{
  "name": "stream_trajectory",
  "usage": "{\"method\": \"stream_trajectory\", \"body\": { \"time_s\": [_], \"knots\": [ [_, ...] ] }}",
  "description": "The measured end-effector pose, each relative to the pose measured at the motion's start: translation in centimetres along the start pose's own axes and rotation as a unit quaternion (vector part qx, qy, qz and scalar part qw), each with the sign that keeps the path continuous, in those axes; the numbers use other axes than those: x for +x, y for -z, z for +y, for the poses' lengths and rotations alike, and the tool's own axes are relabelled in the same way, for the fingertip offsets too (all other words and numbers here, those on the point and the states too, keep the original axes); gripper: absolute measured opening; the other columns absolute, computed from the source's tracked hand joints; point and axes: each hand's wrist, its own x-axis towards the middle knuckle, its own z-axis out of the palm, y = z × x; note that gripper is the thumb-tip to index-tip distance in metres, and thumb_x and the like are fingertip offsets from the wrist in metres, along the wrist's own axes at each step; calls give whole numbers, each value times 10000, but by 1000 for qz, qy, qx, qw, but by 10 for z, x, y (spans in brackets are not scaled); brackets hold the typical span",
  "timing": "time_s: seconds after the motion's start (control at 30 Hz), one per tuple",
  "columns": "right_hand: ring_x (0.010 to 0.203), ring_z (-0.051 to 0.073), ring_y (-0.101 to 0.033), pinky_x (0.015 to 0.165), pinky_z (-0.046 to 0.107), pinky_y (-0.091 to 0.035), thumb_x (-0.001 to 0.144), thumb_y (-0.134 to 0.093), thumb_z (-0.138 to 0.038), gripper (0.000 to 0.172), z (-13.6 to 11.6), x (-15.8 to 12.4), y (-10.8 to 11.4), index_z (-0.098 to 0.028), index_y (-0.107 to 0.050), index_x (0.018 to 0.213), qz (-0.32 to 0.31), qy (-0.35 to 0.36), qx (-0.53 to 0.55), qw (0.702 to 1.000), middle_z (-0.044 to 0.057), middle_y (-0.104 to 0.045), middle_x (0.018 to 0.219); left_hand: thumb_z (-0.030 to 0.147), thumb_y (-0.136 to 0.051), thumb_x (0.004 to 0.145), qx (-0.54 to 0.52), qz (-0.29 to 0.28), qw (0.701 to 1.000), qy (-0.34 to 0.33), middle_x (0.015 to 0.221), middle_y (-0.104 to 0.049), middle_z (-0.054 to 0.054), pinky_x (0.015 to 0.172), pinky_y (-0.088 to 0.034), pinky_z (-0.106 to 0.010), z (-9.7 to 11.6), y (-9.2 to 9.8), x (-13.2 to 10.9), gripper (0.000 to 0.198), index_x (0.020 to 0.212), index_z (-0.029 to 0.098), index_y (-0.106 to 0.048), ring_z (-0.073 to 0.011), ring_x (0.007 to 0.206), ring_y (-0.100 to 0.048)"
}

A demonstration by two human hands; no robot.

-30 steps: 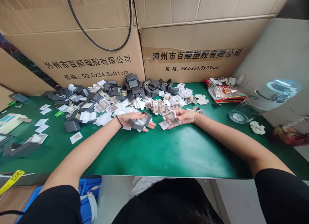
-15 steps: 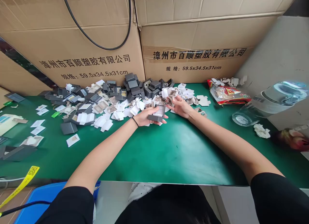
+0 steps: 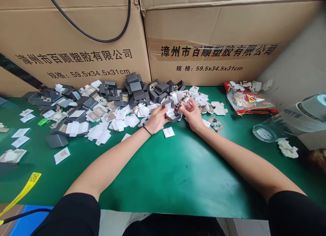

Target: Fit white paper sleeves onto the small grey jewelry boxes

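My left hand (image 3: pixel 156 120) is closed around a small dark grey box (image 3: pixel 173 114), which is open and pale inside. Just right of it, my right hand (image 3: pixel 191 114) has its fingers curled together beside the box. Crumpled white and grey cardboard inserts (image 3: pixel 181 96) lie right at those fingertips, and what is pinched there is hard to make out. A small white printed card (image 3: pixel 168 132) rests on the green table (image 3: pixel 163 175) just below the box. Behind both hands spreads a heap of dark grey boxes (image 3: pixel 137 93) and folded white cards (image 3: pixel 118 124).
Large cardboard cartons (image 3: pixel 96 29) stand along the back. To the right are a red snack bag (image 3: pixel 249 100), a clear bottle (image 3: pixel 282 124) leaning across the view and a crumpled tissue (image 3: pixel 287 148). A yellow tag (image 3: pixel 24 192) hangs at lower left.
The box in my left hand has turned and tilted. My right hand's fingers have drawn in beside it. The white card below the box now shows fully. The view has also shifted.
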Motion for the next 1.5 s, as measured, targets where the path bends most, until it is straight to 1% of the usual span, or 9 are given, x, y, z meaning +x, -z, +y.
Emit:
{"method": "stream_trajectory", "body": {
  "time_s": [0.13, 0.27, 0.47, 0.53, 0.67, 0.87, 1.07, 1.27, 1.5],
  "knots": [
    [867, 176, -619, 874, 392, -508, 675, -704, -476, 689, 1, -5, 0, -266, -384, 1247, -19, 51, -45, 997, 18, -587, 934, 306, -589, 827, -17, -15, 1000, 12, 1189, -610, -83, 931, -471, -444, 1, 3, -2, 491, 1298, 235, -467, -224, 1078, -582],
    [969, 224, -602, 911, 436, -484, 736, -660, -474, 617, -4, -9, 3, -261, -413, 1260, -21, 143, -164, 976, 64, -601, 1043, 361, -600, 818, 5, -8, 1000, 0, 1132, -634, -105, 904, -498, -423, 2, -1, -6, 430, 1201, 172, -552, -238, 1059, -591],
    [1126, 240, -526, 1012, 454, -405, 775, -622, -460, 612, -19, 17, 24, -281, -379, 1307, 36, 224, -250, 941, 74, -504, 1258, 527, -474, 845, 30, 26, 999, -4, 1059, -646, -108, 911, -501, -432, 44, -12, -11, 479, 1112, 145, -585, -234, 1060, -590],
    [1152, 241, -505, 1026, 460, -386, 765, -628, -467, 636, -19, 33, 30, -290, -367, 1317, 19, 210, -262, 942, 73, -472, 1300, 573, -465, 826, 86, 50, 995, -25, 1017, -654, -112, 905, -502, -417, 60, -6, -6, 540, 1100, 126, -594, -227, 1016, -610],
    [1061, 226, -549, 954, 452, -441, 777, -603, -454, 630, -14, 45, 36, -264, -360, 1327, -68, 125, -255, 956, 77, -581, 1093, 642, -504, 755, 207, 124, 965, -102, 886, -691, -103, 863, -505, -351, 67, 16, 6, 606, 1007, 104, -625, -234, 971, -637],
    [976, 199, -587, 868, 404, -497, 779, -612, -416, 604, -28, 12, 35, -259, -385, 1316, -205, 31, -209, 956, 48, -592, 1003, 652, -522, 733, 220, 36, 972, 79, 792, -700, -111, 682, -518, -318, 53, 30, -6, 626, 991, 90, -617, -235, 827, -665],
    [1079, 239, -540, 896, 418, -477, 705, -695, -409, 641, -49, 16, 27, -292, -450, 1286, -82, 71, -231, 967, 48, -590, 1091, 578, -491, 807, 157, 77, 984, 22, 927, -680, -87, 796, -509, -322, 54, 28, 14, 510, 1019, 126, -600, -189, 892, -648],
    [1133, 253, -511, 838, 367, -502, 671, -720, -379, 724, -36, 47, 4, -281, -422, 1323, -191, 78, -196, 959, 57, -565, 1191, 495, -543, 818, 96, 15, 995, 16, 1028, -666, -102, 816, -520, -373, 39, 40, 34, 426, 1058, 146, -582, -212, 973, -624],
    [915, 179, -592, 781, 344, -528, 695, -697, -430, 667, -8, 27, -13, -280, -419, 1282, -183, -72, -33, 980, 35, -614, 1042, 504, -566, 798, 101, 41, 990, 92, 1090, -640, -152, 708, -548, -334, 41, 52, 17, 457, 1037, 117, -613, -246, 952, -631]
  ]
}}
